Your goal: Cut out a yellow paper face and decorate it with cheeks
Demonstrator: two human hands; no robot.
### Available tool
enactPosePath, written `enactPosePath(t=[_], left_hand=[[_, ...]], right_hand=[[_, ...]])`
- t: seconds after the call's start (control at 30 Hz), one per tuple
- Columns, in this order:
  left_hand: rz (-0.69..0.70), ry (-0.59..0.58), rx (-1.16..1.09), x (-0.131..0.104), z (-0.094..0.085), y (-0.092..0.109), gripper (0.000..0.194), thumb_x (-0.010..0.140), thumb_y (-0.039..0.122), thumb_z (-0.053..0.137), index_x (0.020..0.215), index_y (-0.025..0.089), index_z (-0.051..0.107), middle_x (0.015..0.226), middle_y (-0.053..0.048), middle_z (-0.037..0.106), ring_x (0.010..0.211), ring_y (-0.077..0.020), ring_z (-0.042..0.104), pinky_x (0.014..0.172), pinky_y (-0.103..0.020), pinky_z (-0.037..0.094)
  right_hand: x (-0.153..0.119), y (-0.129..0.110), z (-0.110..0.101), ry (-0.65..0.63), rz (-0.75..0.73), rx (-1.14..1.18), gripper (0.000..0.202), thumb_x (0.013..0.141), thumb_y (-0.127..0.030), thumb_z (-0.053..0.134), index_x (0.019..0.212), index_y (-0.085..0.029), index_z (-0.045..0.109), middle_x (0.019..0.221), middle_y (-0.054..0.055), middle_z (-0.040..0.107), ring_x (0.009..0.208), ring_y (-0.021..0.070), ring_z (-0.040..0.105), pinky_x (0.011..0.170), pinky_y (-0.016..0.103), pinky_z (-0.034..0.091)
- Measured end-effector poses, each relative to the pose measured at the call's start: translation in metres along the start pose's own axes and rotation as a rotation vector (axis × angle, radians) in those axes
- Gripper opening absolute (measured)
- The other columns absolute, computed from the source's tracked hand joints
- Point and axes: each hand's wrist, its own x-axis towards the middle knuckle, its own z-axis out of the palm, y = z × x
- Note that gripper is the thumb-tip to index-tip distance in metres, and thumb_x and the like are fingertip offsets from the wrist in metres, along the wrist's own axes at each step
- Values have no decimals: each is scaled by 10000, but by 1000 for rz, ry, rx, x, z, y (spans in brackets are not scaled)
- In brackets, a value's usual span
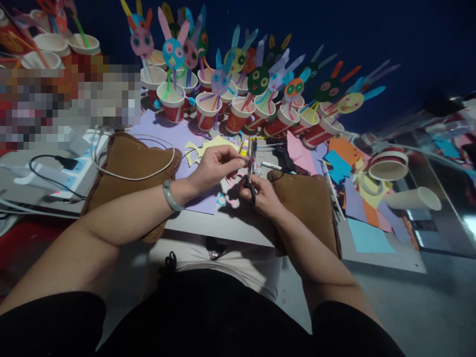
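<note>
Trimming step, by the look. Left hand pinches small reddish piece between the hands; right hand grips scissors. Next cut needs steady pinch, fingertips clear.

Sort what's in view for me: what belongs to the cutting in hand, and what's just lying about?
Likely in use:
- black-handled metal scissors, in the right hand
- tiny reddish piece, too small to identify, at the left hand

Apparently just lying about:
- white plastic power strip
- light-blue paper sheet
- white paper cup on its side
</note>
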Motion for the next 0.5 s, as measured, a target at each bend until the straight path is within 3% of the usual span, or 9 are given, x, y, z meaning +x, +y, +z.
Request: enactPosePath(t=[0.5], left_hand=[[-8,26,-17,0,1,1,192,717,258,743,664,151,593,618,14,622,472,-42,502,468,-203,403]], right_hand=[[1,-1,-1,1,21,-12,522,654,-666,777,666,-198,546,584,-18,533,564,122,469,554,272,396]])
